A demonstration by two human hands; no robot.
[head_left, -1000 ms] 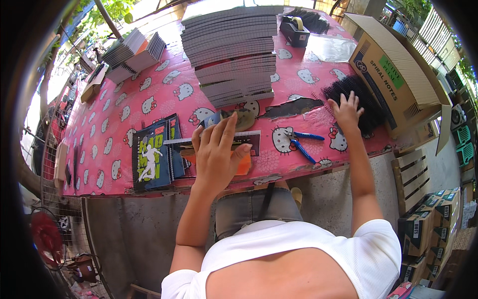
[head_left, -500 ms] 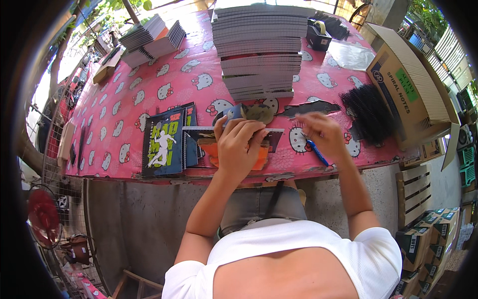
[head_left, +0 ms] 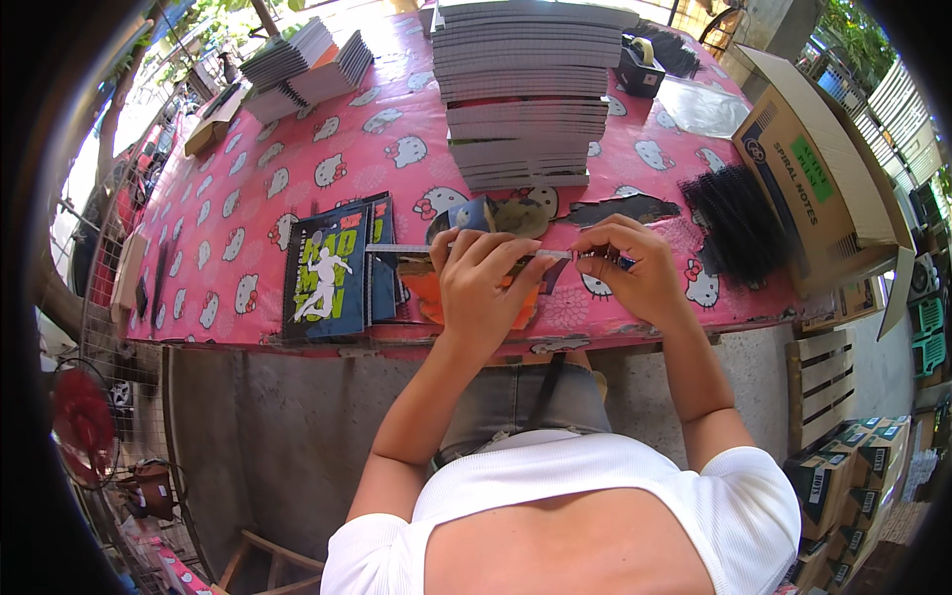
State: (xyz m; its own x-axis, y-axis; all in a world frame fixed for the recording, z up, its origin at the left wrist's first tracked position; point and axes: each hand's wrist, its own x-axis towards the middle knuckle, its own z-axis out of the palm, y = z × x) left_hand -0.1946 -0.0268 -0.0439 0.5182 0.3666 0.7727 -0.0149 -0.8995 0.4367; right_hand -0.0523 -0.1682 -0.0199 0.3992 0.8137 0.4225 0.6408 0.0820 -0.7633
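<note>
My left hand [head_left: 483, 288] is closed over a notebook [head_left: 397, 250] standing on edge near the table's front, thumb on the near side and fingers over the top. At its right end, my right hand [head_left: 635, 273] is closed in a pinch, fingertips touching or almost touching the notebook's corner. A slim blue tool [head_left: 625, 263] shows between those fingers, mostly hidden. Under the notebook lies an orange piece [head_left: 424, 290]. Left of my left hand are a few overlapping spiral notebooks [head_left: 327, 273] with a sports-figure cover. Just beyond the hands rests a blue-and-olive object [head_left: 496, 216].
A tall notebook stack [head_left: 526, 99] rises behind my hands; a smaller stack [head_left: 307, 74] sits far left. To the right are black plastic coils [head_left: 739, 223] and an open cardboard box [head_left: 818, 178]. A tape dispenser [head_left: 640, 69] stands at the back of the pink table [head_left: 397, 188].
My right hand has moved left to the notebook's right end, its fingers now pinched there. The blue tool, sticking out below the hand before, is now mostly hidden. My left hand keeps its hold.
</note>
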